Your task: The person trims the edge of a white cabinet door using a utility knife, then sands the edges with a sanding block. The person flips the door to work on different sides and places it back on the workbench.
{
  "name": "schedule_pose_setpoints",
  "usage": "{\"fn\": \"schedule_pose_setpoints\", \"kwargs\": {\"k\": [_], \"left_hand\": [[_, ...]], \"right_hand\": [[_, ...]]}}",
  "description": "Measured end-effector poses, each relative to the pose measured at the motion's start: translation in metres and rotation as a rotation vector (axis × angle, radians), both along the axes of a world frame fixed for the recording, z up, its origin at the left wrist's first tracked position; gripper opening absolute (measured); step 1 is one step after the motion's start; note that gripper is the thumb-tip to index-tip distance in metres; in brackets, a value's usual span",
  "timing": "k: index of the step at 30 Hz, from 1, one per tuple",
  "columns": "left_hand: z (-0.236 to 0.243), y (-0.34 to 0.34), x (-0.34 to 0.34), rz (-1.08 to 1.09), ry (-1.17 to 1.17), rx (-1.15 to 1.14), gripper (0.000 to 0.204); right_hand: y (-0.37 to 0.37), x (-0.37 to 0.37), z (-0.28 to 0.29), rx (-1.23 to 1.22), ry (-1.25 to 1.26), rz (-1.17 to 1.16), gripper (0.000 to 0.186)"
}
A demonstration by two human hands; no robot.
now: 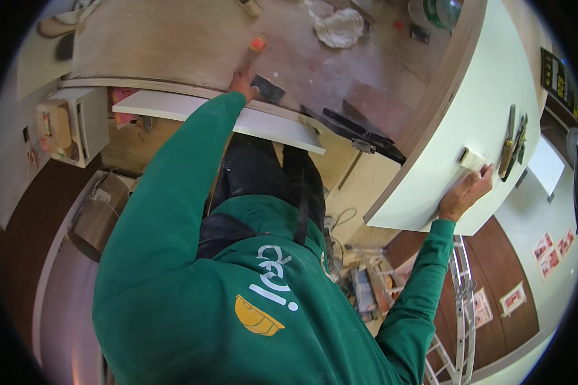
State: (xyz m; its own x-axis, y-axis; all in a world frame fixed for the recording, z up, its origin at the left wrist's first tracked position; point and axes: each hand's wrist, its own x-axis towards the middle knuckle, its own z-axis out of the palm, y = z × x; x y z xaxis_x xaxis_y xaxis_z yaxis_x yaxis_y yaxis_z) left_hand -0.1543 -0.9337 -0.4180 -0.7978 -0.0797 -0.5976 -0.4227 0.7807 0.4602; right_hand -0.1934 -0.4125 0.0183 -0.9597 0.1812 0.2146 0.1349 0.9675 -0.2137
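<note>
My left hand [242, 85] is over the worktop near its front edge, fingers partly smeared. It seems closed round a slim stick-like thing [255, 49] with an orange-red end, too blurred to name. A dark rectangular pad [268, 89] lies right beside that hand. At the right, my right hand [464, 194] rests on a white panel [424, 183] with its fingers closed at a small pale block [472, 160]. Farther along the panel lie a tool with a wooden handle [508, 144] and metal pliers-like tools [519, 142].
The brown worktop [173, 38] is dusty and carries a crumpled white cloth [339, 29]. A white board [218, 119] juts below its edge. Black rails [359, 133] stick out between worktop and panel. A metal ladder [461, 301] stands at lower right, a cardboard bin [99, 215] at left.
</note>
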Motion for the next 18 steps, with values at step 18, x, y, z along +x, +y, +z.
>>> {"fn": "schedule_pose_setpoints", "kwargs": {"k": [18], "left_hand": [[-0.005,-0.022,-0.043,-0.158,-0.124,0.149,0.066]], "right_hand": [[0.021,-0.006,-0.016,0.064,0.075,0.049,0.073]]}}
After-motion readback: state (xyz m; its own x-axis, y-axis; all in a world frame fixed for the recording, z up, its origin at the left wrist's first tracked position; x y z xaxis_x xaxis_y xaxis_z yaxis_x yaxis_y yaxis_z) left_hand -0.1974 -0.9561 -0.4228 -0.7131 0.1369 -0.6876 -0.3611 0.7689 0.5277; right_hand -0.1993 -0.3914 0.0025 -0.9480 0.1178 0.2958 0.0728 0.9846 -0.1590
